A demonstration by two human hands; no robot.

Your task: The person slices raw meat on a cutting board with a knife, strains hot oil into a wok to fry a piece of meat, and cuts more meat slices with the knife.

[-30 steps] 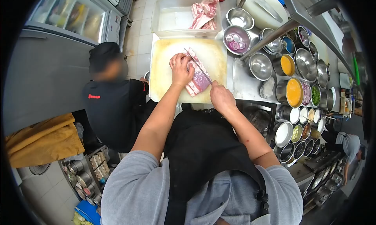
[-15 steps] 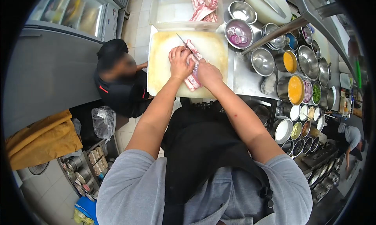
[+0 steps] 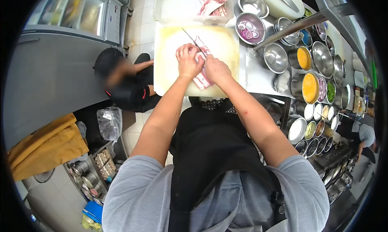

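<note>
A pale cutting board lies in front of me with a long strip of raw meat on it, pink with white fat. My left hand grips the strip from the left, fingers curled and pressed down on it. In my right hand is the handle of a knife. Its blade points up and to the left, crossing the strip just beyond my left fingers. How deep the edge sits in the meat I cannot tell. Both hands cover the middle of the strip.
Beyond the board stands a clear plastic tub with more raw meat. On the right are a bowl of sliced onion, an empty steel bowl and pots of orange liquid. A person in black crouches left of the board.
The whole view has shifted slightly. My hands keep the same grips on the meat and knife. The crouching person's pose has changed, with a raised knee now showing.
</note>
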